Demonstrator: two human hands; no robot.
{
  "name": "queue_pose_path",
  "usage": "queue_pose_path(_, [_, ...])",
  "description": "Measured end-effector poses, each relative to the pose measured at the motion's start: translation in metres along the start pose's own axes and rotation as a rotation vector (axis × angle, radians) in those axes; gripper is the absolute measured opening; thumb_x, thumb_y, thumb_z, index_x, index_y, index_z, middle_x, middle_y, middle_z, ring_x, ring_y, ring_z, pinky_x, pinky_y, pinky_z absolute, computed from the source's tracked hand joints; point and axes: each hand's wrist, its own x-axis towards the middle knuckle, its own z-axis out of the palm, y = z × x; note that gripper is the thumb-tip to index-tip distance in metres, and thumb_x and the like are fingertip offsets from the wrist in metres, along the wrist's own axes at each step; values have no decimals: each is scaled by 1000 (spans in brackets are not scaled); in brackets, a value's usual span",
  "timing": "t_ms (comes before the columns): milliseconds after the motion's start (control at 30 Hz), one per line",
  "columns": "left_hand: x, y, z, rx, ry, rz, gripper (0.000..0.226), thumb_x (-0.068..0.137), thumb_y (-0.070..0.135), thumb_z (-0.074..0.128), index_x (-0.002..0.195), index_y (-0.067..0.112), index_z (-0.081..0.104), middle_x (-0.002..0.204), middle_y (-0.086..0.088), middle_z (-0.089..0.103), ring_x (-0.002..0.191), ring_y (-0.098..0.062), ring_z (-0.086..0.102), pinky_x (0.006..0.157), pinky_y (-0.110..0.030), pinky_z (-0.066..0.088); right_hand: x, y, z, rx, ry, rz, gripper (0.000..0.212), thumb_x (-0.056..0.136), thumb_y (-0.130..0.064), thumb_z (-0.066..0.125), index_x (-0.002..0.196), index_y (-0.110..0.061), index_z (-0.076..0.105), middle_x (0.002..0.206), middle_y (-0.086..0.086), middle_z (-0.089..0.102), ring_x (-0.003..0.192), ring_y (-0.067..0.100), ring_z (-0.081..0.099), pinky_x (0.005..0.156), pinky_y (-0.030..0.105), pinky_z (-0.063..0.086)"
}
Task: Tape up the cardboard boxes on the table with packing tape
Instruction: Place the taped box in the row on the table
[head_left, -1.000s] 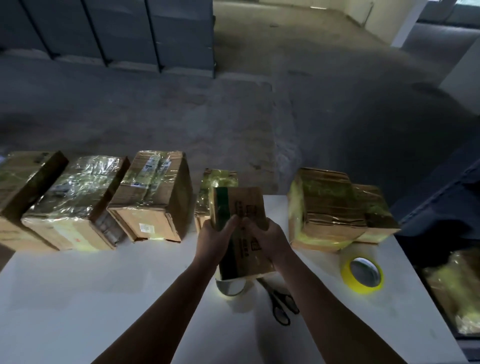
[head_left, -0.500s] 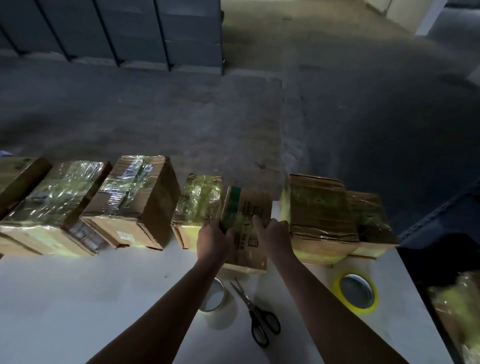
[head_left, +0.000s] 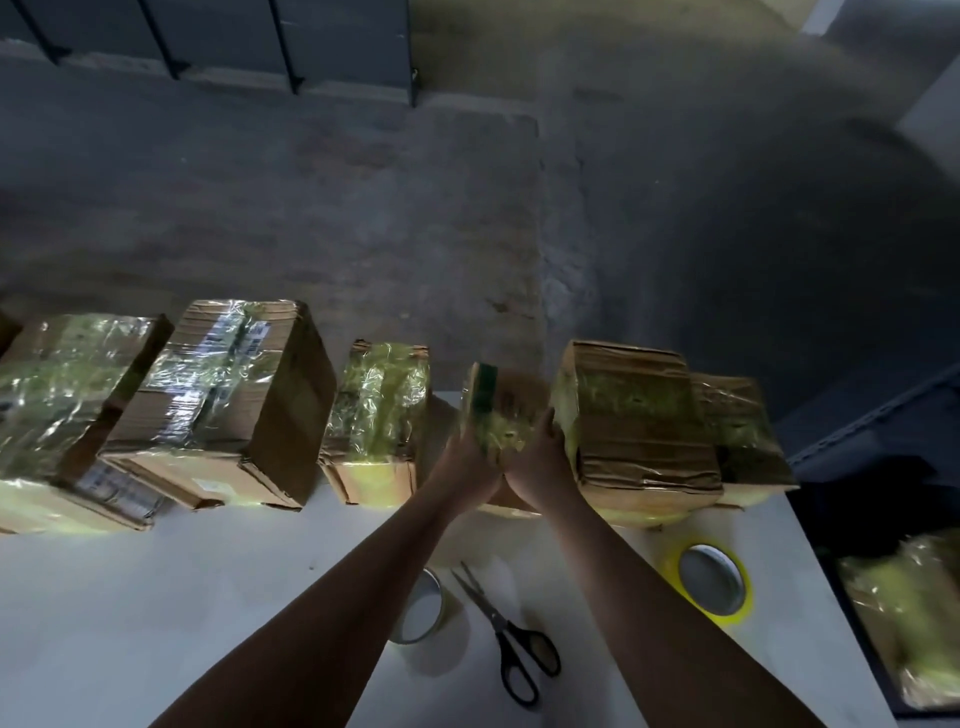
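A white tabletop is seen across the lower half of the view, with a row of cardboard boxes lined up along its far edge. At 9 o'clock the largest box is found, its top covered in shiny clear tape, and a tape-wrapped box is set just beside it at the frame's left edge. At 3 o'clock of the row's middle a creased box is placed, with a smaller taped box touching its right side. A small yellow-taped box is set between the largest box and the hands.

The small box with a green stripe is held upright in the gap beside the creased box, at about 12 o'clock from the forearms. It is grasped by the left hand on its left side and by the right hand on its right; the finger detail is blurred.

A yellow tape roll is laid flat at 4 o'clock, a pale tape roll at 6 o'clock, and black-handled scissors between them.
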Motion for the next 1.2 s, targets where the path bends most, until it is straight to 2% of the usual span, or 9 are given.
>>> queue_pose_path(100, [4, -5, 3, 117, -70, -27, 55, 90, 12, 53, 142, 10, 35, 141, -16, 41, 122, -32, 48, 93, -40, 47, 4, 4, 6, 111, -7, 24, 76, 84, -19, 64, 147, -12, 22, 140, 18, 42, 123, 34, 48, 99, 42, 45])
queue_pose_path(167, [4, -8, 3, 116, -90, -10, 35, 92, 8, 46, 126, 8, 52, 124, -13, 56, 108, -25, 56, 82, -36, 51, 5, 2, 10, 144, -42, 21, 58, 79, -16, 68, 129, -17, 40, 108, 12, 60, 94, 28, 61, 77, 39, 53])
queue_pose_path(267, [-7, -9, -7, 69, -3, 11, 25, 92, 3, 42, 104, 7, 63, 96, -6, 64, 82, -17, 58, 64, -29, 50, 9, -5, 19, 79, -52, -55, 9, 84, -13, 60, 87, -14, 51, 70, 1, 51, 63, 17, 51, 55, 29, 41])
queue_pose_path(333, [-14, -10, -19, 77, 111, 40, 22, 94, 7, 44, 101, 7, 65, 98, -7, 66, 84, -20, 61, 68, -34, 52, 11, -14, 27, 24, -34, -114, 21, 92, -13, 52, 71, -19, 48, 64, -3, 49, 62, 14, 49, 54, 23, 36])
queue_pose_path(567, [-24, -36, -81, 164, 536, 65, 28, 89, 14, 58, 116, 8, 62, 120, -14, 56, 112, -29, 50, 93, -39, 45, 1, -75, 61, 70, -11, -171, 24, 101, -28, 37, 110, -18, 57, 87, -2, 54, 73, 14, 51, 62, 26, 35])
queue_pose_path(733, [-28, -72, -110, 169, 389, -127, 49, 92, 15, 52, 137, -2, 40, 131, -21, 52, 124, -35, 46, 105, -41, 34, -14, -94, 89, 149, 17, -256, 25, 100, -37, 44, 105, -16, 57, 85, 2, 63, 65, 10, 60, 44, 8, 34])
queue_pose_path(933, [-28, -95, -131, 207, 272, -217, 51, 91, 35, 54, 132, 6, 45, 127, -16, 58, 119, -35, 51, 104, -41, 33, -26, -84, 104, 81, -74, -76, 24, 99, -36, 43, 89, -15, 50, 63, 1, 49, 42, 3, 45, 36, 14, 35])
queue_pose_path(1067, [-45, -107, -132, 288, 135, -258, 99, 71, 73, 63, 140, 8, 37, 136, -19, 46, 124, -34, 48, 98, -42, 43, -40, -79, 109, -142, -142, -7, 58, 101, -49, 31, 128, 1, 43, 99, 14, 59, 82, 23, 60, 59, 28, 46])
queue_pose_path(1200, [-64, -117, -127, 270, 118, -249, 103, 67, 77, 62, 133, 1, 40, 132, -21, 46, 120, -34, 50, 93, -39, 45, -57, -83, 110, -213, -178, 31, 62, 100, -52, 29, 138, -4, 37, 126, 20, 55, 102, 30, 60, 62, 29, 47])
